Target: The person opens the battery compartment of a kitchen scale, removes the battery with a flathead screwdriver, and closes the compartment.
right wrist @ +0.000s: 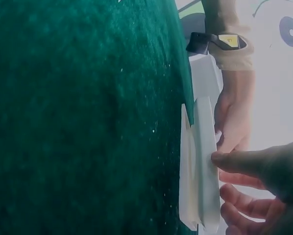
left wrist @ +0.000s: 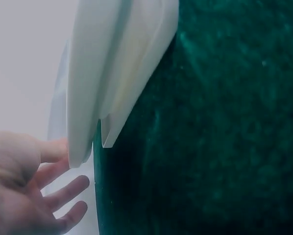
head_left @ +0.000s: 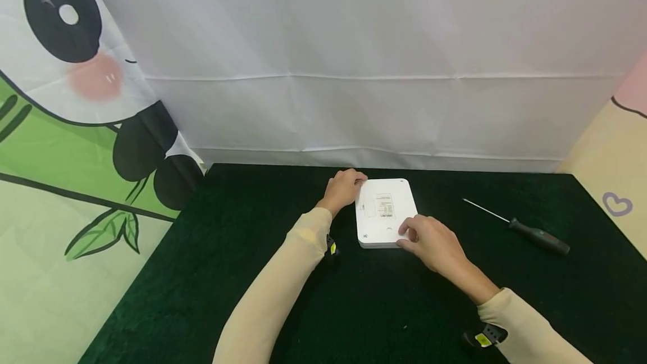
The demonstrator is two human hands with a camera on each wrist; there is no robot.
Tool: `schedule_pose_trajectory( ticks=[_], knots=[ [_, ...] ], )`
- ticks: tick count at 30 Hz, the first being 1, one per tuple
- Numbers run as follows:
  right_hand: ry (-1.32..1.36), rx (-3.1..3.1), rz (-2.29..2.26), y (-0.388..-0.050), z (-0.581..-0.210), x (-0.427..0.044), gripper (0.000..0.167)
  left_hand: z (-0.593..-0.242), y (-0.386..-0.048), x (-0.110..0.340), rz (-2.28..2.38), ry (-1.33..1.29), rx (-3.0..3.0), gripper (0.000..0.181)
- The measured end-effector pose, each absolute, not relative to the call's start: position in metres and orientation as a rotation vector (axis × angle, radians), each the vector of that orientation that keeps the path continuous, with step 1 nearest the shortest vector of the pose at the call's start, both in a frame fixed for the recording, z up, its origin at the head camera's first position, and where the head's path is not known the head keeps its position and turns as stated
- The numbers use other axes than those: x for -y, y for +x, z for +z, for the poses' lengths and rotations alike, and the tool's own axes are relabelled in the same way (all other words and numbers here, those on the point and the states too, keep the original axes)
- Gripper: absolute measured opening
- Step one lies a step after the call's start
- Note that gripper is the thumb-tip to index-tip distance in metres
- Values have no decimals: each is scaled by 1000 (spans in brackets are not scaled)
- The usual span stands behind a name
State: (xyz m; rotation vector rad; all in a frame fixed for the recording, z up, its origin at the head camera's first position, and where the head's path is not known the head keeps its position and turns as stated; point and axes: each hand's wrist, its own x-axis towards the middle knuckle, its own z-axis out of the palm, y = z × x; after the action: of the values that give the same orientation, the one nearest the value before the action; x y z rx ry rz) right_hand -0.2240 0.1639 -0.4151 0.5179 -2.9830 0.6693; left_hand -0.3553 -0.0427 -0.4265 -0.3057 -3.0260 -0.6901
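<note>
A flat white square device [head_left: 371, 223] with rounded corners lies on the dark green cloth, its printed label facing up. Small round recesses show near its corners. My left hand [head_left: 345, 189] holds it at the far left corner; in the left wrist view, the thumb and forefinger meet the device's rim [left wrist: 83, 98] while the other fingers are loosely bent. At the near right corner, my right hand [head_left: 433, 242] grips the device between thumb and fingers. From the side, the right wrist view shows the white body [right wrist: 205, 156] as two stacked layers with a gap between them.
A screwdriver [head_left: 538, 236] with a dark handle and long metal shaft lies to the right of my right hand. Dark green cloth [head_left: 242, 229] covers the table. White fabric [head_left: 354, 72] hangs behind it, with printed cartoon cloth [head_left: 60, 145] at the left.
</note>
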Motion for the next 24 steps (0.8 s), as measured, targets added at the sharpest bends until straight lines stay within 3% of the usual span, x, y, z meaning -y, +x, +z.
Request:
schedule_pose_trajectory(
  ticks=[24],
  knots=[
    [455,2963,651,-225,-414,-194,16,-421,-344,71,-804,-344,3007,26]
  ],
)
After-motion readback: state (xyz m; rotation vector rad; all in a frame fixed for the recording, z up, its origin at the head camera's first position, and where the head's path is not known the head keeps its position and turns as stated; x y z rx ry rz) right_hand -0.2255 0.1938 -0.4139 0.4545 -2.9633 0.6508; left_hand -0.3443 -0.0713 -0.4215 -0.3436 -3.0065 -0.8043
